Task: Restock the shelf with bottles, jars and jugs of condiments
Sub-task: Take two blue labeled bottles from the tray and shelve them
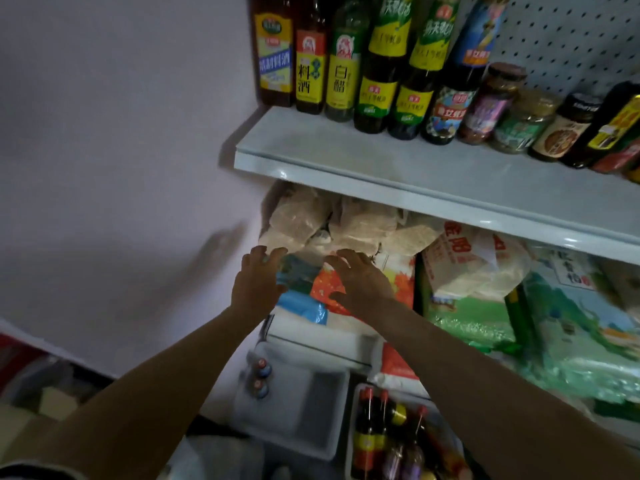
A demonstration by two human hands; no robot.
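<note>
Left arm: bare forearm is seen entering from the lower left, extended forward and upward toward the centre of the view.
Left hand point(258, 284): presented back-up, fingers straight and slightly spread, pointed away from the camera; nothing is held.
Left fingertips point(277, 252): raised a little above the knuckles; contact with anything beneath cannot be determined.
Right arm: bare forearm is seen entering from the lower right, extended forward and to the left.
Right hand point(360, 280): presented back-up, fingers spread and relaxed, thumb splayed low toward the left hand; nothing is held.
Spacing: the two hands are held side by side, near each other, not touching.
</note>
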